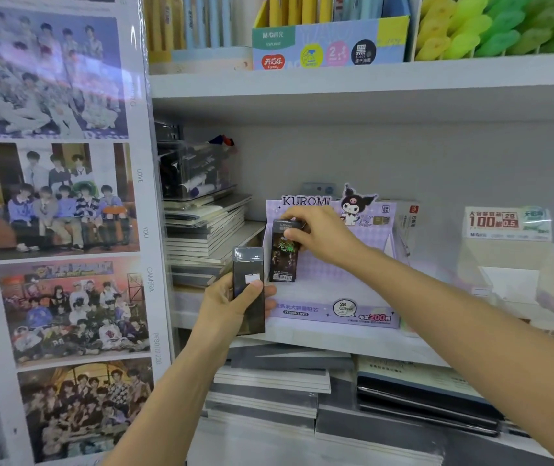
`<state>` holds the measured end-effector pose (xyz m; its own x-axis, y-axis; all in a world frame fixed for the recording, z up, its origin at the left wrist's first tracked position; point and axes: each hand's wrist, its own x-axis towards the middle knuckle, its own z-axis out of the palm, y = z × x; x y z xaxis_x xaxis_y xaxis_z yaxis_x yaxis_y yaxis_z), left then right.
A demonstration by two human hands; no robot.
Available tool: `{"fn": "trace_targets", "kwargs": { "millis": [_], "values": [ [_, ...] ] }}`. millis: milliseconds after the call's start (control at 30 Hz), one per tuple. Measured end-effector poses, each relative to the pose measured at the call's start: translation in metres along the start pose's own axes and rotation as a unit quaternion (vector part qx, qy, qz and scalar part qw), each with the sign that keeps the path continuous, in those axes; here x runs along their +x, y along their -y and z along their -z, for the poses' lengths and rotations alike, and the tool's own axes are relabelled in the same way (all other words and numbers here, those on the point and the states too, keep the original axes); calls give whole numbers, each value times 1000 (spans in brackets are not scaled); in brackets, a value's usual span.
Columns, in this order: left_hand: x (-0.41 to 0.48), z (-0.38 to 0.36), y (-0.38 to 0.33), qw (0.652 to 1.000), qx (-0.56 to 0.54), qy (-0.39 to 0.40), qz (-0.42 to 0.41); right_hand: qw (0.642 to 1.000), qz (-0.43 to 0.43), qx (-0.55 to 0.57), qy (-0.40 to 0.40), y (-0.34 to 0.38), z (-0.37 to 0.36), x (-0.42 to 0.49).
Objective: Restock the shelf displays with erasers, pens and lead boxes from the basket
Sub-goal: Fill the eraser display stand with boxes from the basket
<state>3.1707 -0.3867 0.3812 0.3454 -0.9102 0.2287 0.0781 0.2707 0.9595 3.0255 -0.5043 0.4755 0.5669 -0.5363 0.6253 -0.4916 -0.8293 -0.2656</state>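
My right hand (319, 235) pinches the top of a dark lead box (282, 260) and holds it upright at the left side of the purple Kuromi display tray (332, 312) on the middle shelf. My left hand (231, 302) grips a stack of dark lead boxes (248, 287) just left of the tray's front corner, thumb across the front. The tray's floor looks bare apart from the box in my right hand. No basket is in view.
A second lead display (507, 227) marked 100 stands at the right. Stacked notebooks (208, 230) fill the shelf's left, more notebooks (268, 388) lie below. Pen boxes (329, 42) sit on the upper shelf. A poster panel (56, 230) borders the left.
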Motion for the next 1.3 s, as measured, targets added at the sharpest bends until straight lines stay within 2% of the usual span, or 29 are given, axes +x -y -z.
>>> {"fn": "trace_targets", "kwargs": {
  "millis": [167, 233, 333, 400, 433, 467, 533, 600, 633, 667, 733, 833, 967, 1033, 1100, 1167, 1233, 1300],
  "values": [
    [-1, 3, 1, 1000, -13, 2, 8, 999, -11, -15, 44, -4, -7, -1],
    [-2, 3, 0, 1000, -12, 6, 8, 999, -13, -26, 16, -5, -13, -5],
    [-5, 3, -3, 1000, -1, 14, -1, 994, 4, -103, -47, -6, -21, -8],
    [-7, 3, -5, 1000, 9, 12, -6, 984, 13, -176, -34, -2, -19, -9],
    [-9, 3, -7, 1000, 12, 9, -7, 983, 11, -178, -36, 0, -16, -9],
    [-10, 3, -9, 1000, 15, 6, -10, 989, -2, -136, -52, 4, -13, -11],
    [-13, 0, -11, 999, 37, -8, -33, 994, -39, 55, -91, 16, -5, -18],
    [-16, -7, -12, 994, 70, -27, -76, 965, -86, 247, -16, 30, 1, -28],
    [-17, -11, -12, 989, 91, -37, -106, 950, -105, 290, 36, 36, 1, -32],
    [-18, -16, -13, 984, 112, -38, -136, 940, -117, 312, 71, 42, 0, -36],
    [-21, -25, -18, 973, 141, -9, -183, 926, -137, 346, 63, 47, 2, -38],
    [-22, -29, -23, 976, 138, 50, -162, 917, -148, 370, 19, 40, 15, -35],
    [-21, -27, -20, 973, 166, 4, -161, 911, -163, 374, 65, 31, 22, -41],
    [-21, -25, -17, 967, 193, 1, -168, 920, -150, 359, 38, 27, 27, -42],
    [-22, -19, -10, 939, 280, -10, -198, 941, -142, 302, -55, 19, 37, -36],
    [-24, -11, 0, 875, 415, -11, -251, 953, -142, 241, -116, 10, 46, -29],
    [-27, -7, 11, 803, 528, 39, -274, 961, -133, 215, -108, 6, 45, -26],
    [-29, -5, 20, 757, 589, 82, -271, 968, -117, 199, -95, 8, 30, -28]
  ]
}}
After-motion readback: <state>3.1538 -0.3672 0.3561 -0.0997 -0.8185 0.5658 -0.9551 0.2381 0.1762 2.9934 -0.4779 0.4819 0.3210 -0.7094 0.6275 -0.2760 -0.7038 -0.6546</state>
